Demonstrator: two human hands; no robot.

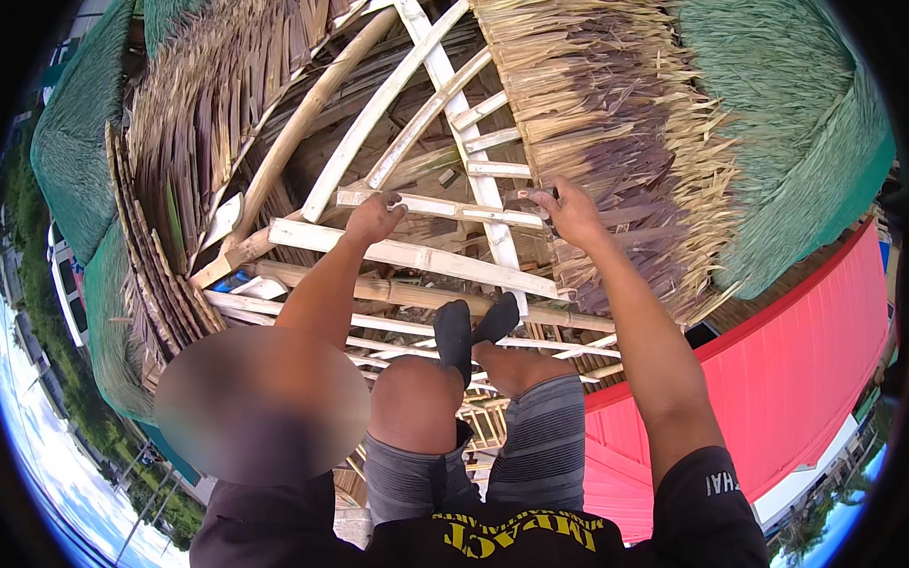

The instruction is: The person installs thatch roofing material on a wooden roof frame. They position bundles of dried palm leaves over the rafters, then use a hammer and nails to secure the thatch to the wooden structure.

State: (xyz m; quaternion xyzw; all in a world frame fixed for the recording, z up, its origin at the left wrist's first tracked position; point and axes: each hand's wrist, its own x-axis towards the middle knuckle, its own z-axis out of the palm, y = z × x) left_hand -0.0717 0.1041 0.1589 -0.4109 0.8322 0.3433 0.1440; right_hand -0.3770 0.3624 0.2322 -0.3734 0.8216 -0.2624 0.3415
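A pale split-bamboo slat [439, 207] lies crosswise over the open roof frame in front of me. My left hand [377, 219] is closed around it near its left end, the fingers curled over the top. At the slat's right end my right hand [574, 214] is closed, thumb pointing left, against the edge of a dry thatch panel [610, 119]. Some of its fingertips are hidden behind the hand. Just below the slat runs a wider pale bamboo strip [406, 252]. A white upright batten [486, 190] passes beneath the slat.
My feet in dark socks [454, 334] rest on the bamboo frame, with gaps between its poles [394, 288]. More brown thatch [201, 95] is at left, green thatch [770, 125] at far right. A red metal roof [751, 385] slopes away at lower right.
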